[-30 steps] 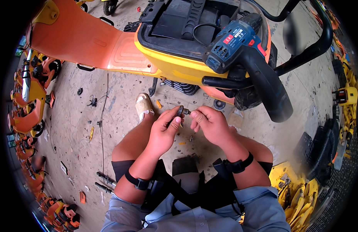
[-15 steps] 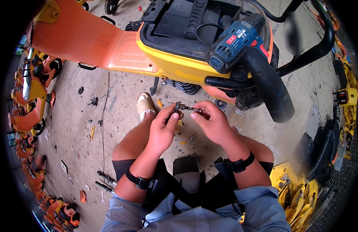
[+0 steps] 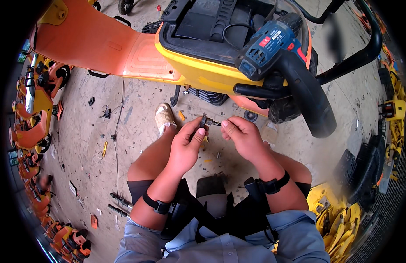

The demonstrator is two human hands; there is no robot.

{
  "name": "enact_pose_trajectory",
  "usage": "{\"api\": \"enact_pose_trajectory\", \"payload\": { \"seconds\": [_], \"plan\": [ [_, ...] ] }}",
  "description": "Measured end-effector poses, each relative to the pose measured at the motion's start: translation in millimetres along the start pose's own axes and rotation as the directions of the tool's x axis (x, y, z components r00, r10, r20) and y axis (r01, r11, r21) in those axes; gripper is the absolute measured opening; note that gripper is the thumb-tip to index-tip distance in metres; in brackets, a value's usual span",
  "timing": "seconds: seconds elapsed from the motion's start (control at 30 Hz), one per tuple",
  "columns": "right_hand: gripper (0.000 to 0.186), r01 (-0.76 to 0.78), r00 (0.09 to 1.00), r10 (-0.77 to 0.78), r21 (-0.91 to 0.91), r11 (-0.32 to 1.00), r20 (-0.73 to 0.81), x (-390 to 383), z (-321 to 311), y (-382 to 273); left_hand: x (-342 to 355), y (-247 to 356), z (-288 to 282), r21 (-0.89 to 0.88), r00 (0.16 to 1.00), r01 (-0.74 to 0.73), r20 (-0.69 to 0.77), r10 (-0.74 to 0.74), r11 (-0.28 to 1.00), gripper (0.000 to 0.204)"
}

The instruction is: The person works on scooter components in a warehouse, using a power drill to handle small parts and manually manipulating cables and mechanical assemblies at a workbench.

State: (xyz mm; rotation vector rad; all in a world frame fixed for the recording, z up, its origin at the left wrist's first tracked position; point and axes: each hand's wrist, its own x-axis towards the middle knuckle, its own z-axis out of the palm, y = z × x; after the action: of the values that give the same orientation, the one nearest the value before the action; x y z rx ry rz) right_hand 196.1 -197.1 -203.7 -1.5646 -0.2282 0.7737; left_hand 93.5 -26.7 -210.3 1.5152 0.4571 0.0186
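My left hand point(image 3: 185, 144) is closed around a small dark metal fitting point(image 3: 204, 120), its flat, wider end showing above the thumb. From the fitting a thin metal shaft point(image 3: 215, 123) runs toward my right hand point(image 3: 242, 135). That hand pinches the shaft's far end between thumb and finger, covering its tip. The exact kind of the fitting is too small to make out. Ahead of the hands, a blue and black cordless drill point(image 3: 268, 50) lies on the yellow and orange electric scooter point(image 3: 203, 74), its handle pointing toward me.
A black tubular bar point(image 3: 356, 65) curves out at the scooter's right. Yellow plastic panels point(image 3: 343, 223) are piled at the lower right, near black crates point(image 3: 365, 171). Orange scooters point(image 3: 34, 118) line the left side. Small parts and a cable point(image 3: 120, 144) lie on the concrete floor.
My right hand has shifted slightly and its fingers have curled more around the shaft's end, thumb now on top. My left hand has barely moved.
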Motion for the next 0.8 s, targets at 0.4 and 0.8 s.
{"api": "enact_pose_trajectory", "payload": {
  "seconds": [0.4,0.8],
  "plan": [
    [0.038,-0.249,0.968,0.234,0.264,0.932,0.09,-3,1,-12,-6,15,3,0.056,1.0,-0.017,0.019,0.016,0.998,0.035],
    [0.039,-0.441,0.897,0.41,0.372,0.817,0.164,-2,-3,-8,-5,0,1,0.046,0.998,-0.067,0.006,0.067,0.997,0.033]
  ]
}}
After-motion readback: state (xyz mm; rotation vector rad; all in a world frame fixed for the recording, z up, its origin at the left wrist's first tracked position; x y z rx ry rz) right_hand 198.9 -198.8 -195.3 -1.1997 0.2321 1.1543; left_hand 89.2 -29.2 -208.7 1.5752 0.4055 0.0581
